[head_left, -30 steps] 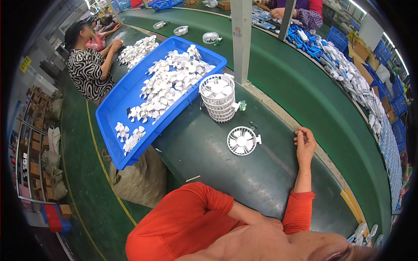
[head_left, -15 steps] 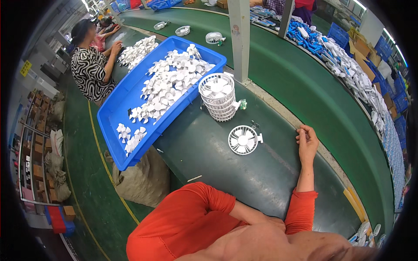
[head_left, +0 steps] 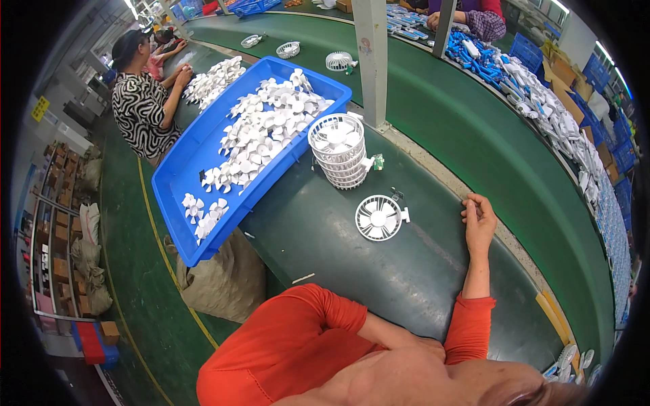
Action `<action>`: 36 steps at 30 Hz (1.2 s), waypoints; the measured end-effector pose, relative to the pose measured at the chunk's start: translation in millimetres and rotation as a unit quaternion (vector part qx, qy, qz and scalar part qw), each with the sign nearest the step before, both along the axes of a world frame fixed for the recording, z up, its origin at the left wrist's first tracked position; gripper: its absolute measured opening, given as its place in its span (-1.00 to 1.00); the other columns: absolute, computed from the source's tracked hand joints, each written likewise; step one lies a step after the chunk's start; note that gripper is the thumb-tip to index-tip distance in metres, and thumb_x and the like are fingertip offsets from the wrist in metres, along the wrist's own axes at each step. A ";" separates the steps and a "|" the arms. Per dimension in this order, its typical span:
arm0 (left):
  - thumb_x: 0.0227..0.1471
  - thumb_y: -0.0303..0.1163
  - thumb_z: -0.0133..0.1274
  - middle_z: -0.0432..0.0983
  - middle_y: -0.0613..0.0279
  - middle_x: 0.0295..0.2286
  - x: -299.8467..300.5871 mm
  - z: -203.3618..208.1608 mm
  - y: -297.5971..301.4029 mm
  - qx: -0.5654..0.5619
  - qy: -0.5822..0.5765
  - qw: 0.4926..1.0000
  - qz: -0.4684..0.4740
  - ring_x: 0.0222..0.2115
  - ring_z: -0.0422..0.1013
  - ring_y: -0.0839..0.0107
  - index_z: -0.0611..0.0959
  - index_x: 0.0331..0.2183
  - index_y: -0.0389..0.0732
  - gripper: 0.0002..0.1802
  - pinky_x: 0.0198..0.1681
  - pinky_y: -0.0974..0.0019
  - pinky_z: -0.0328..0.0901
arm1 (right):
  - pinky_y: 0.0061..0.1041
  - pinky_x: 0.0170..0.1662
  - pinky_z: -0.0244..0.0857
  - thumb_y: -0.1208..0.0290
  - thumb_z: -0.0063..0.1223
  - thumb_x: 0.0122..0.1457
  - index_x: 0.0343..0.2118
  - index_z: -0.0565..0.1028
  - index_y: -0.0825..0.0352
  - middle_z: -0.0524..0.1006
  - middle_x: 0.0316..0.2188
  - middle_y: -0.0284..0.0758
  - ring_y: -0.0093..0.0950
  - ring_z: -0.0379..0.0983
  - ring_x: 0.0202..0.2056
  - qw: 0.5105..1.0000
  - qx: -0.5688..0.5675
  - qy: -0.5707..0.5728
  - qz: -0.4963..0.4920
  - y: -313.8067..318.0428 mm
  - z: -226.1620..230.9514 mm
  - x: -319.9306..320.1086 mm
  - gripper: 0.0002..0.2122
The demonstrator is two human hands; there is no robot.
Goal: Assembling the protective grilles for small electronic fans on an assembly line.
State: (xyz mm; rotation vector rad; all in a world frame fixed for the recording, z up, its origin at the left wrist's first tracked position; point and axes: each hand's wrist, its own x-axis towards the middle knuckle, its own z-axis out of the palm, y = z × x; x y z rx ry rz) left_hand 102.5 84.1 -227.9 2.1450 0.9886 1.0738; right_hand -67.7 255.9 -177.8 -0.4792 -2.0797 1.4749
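Blue tray point(head_left: 177, 188) of white fan blades point(head_left: 261, 135), stacked white grilles point(head_left: 338, 150), grey sack point(head_left: 227, 284), white post point(head_left: 373, 61)

One wide fisheye view from my head looks steeply down over my orange sleeves onto the dark green worktop point(head_left: 406, 284), its edges bowing toward the rim. The near edge sits close below me; the far edge and neighbouring benches curve away at the top. No second view overlaps.
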 end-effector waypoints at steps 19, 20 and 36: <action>-0.25 -0.27 0.10 0.47 0.02 -0.67 0.5 1.2 2.2 0.024 0.016 1.000 -0.004 -0.58 0.42 0.01 0.61 -0.67 -0.20 -0.80 -0.59 0.01 0.26 | -0.71 -0.45 0.28 0.48 -0.02 0.20 -0.23 0.49 0.34 0.54 -0.44 -0.42 -0.70 0.40 -0.50 1.000 -0.006 0.003 0.000 -0.4 1.4 0.6 -0.88; -0.25 -0.27 0.10 0.47 0.02 -0.67 1.0 0.3 2.2 0.024 0.017 1.000 -0.003 -0.58 0.42 0.01 0.61 -0.67 -0.20 -0.80 -0.59 0.01 0.26 | -0.71 -0.45 0.28 0.48 -0.02 0.20 -0.23 0.49 0.34 0.54 -0.44 -0.42 -0.70 0.40 -0.50 1.000 -0.006 0.003 0.001 0.3 0.5 0.5 -0.88; -0.25 -0.28 0.06 0.42 -0.11 -0.69 1.8 -1.6 2.3 0.033 0.031 0.999 0.007 -0.63 0.39 -0.03 0.55 -0.70 -0.32 -0.73 -0.61 0.00 0.21 | -0.71 -0.47 0.28 0.49 -0.04 0.22 -0.23 0.48 0.35 0.53 -0.44 -0.40 -0.70 0.40 -0.51 1.000 0.006 0.013 0.019 -3.9 -2.6 -0.3 -0.88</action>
